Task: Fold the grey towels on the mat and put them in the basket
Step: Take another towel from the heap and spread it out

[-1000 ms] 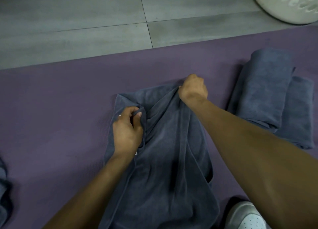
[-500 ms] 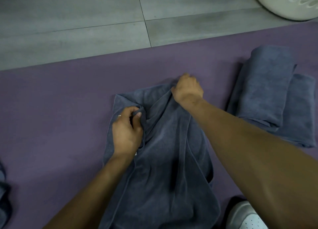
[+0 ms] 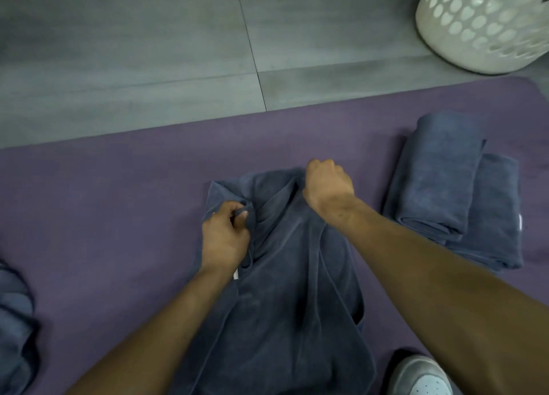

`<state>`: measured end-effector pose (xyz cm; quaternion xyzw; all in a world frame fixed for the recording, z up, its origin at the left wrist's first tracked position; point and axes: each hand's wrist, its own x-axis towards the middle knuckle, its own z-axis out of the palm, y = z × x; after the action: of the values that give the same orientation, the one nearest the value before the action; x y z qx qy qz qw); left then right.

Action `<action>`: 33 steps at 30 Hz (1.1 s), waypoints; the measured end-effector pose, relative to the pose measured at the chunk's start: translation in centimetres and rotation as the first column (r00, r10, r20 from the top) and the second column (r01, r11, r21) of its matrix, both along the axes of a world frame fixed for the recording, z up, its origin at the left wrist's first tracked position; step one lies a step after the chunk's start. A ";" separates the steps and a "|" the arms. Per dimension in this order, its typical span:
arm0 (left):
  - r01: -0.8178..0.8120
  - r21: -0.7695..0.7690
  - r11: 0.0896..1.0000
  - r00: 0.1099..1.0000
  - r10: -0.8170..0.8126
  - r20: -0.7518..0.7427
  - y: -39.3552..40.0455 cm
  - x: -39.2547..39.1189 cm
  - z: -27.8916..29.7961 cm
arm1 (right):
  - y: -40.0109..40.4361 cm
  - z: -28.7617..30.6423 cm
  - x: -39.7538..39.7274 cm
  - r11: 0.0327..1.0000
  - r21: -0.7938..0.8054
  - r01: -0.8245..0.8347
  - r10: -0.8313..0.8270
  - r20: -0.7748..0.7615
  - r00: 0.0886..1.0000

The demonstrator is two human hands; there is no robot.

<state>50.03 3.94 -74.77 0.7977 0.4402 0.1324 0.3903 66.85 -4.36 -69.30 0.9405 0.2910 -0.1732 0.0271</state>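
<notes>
A rumpled grey towel (image 3: 285, 290) lies lengthwise on the purple mat (image 3: 104, 216), running from the mat's middle toward me. My left hand (image 3: 225, 240) pinches its far left corner between thumb and fingers. My right hand (image 3: 328, 183) is a fist closed on the far right corner, at the towel's top edge. Two folded grey towels (image 3: 445, 180) lie stacked on the mat to the right of my right forearm. The white perforated basket (image 3: 481, 23) stands on the floor at the top right, beyond the mat.
More grey towel (image 3: 15, 320) is bunched at the left edge of the mat. A grey-and-white shoe (image 3: 421, 377) shows at the bottom right. Grey floor tiles (image 3: 148, 53) lie beyond the mat's far edge.
The view has tilted up, so more of the basket shows. Both hands keep their hold on the towel's far corners, with the right hand shifted slightly.
</notes>
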 end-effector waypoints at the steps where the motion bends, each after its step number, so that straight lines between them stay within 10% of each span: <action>1: 0.021 -0.031 0.999 0.997 -0.023 -0.070 0.4 0.3 0.8 | -0.1 0.9 -0.4 1.000 -0.006 -0.011 0.011 -0.035 0.999; 13: 0.083 -0.084 0.993 0.919 -0.109 -0.379 1.0 -7.1 25.8 | -7.7 22.6 -8.4 0.994 0.106 -0.017 0.031 -0.127 0.991; 17: -0.101 -0.167 0.981 0.994 0.090 -0.069 -0.4 -10.3 33.5 | -10.3 30.0 -10.7 0.921 0.374 0.104 -0.042 -0.171 0.984; 22: -0.321 -0.142 0.936 0.733 0.341 0.589 -2.8 -16.4 39.3 | -13.9 35.2 -13.7 0.376 0.908 0.183 -0.278 -0.078 0.957; 33: -0.416 0.086 0.905 0.811 0.327 0.485 -5.8 -23.9 39.8 | -20.8 35.0 -15.9 0.434 0.829 0.353 -0.310 -0.231 0.922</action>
<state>26.10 -1.88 -35.01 0.6745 0.4686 0.4322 0.3724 50.90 -25.13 -34.30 0.8628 0.1482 -0.0284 -0.4825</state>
